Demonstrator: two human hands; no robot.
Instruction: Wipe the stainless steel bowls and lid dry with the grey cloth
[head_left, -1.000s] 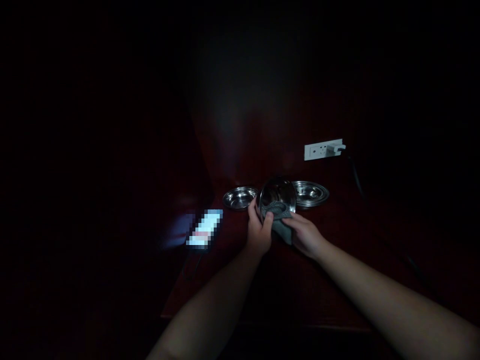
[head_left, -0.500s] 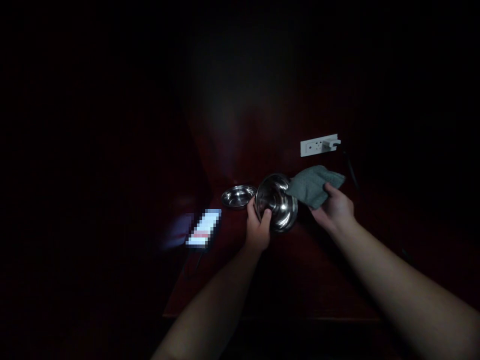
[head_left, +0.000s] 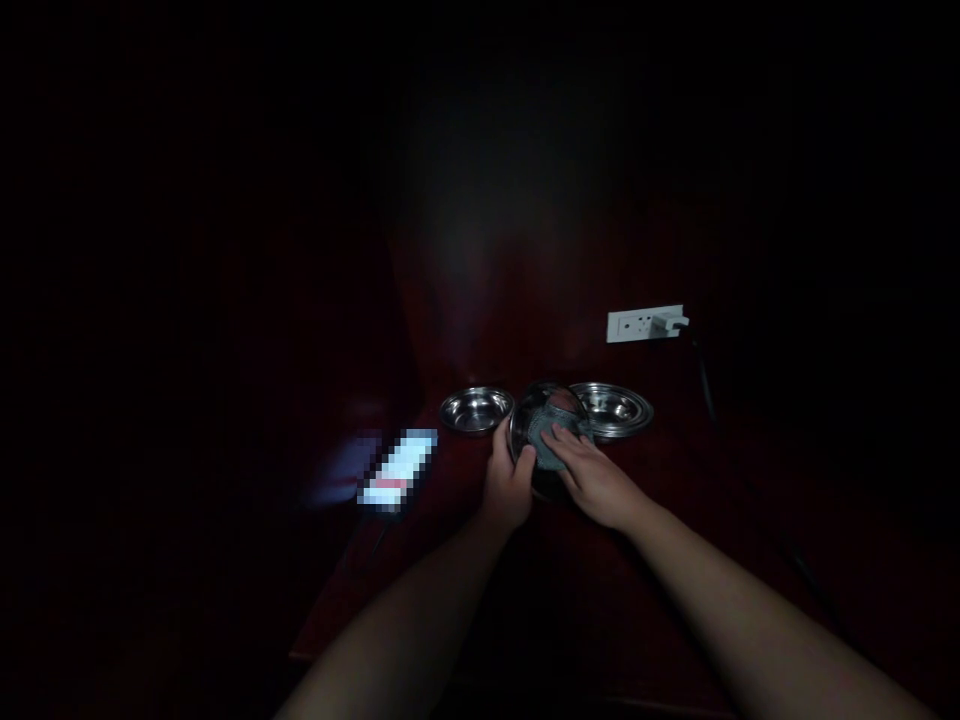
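My left hand (head_left: 510,485) grips a shiny steel bowl (head_left: 529,402) by its left rim, thumb on the near side. The bowl is held tilted, its inside facing me. A grey-green cloth (head_left: 547,432) lies against the inside of the bowl under the fingers of my right hand (head_left: 600,482). Those fingers are stretched over the cloth and press it to the metal. Part of the bowl is hidden behind my right hand and the cloth.
A shallow steel dish (head_left: 477,412) stands behind on the left, and several nested steel dishes (head_left: 634,422) on the right. A lit, blurred-out phone (head_left: 397,472) is on the left of the dark red table (head_left: 442,520). A wall socket (head_left: 630,325) holds a plug with a cable (head_left: 705,380).
My right hand lifted the cloth out to the right of the bowl, then brought it back inside against the metal. My left hand keeps its hold on the bowl.
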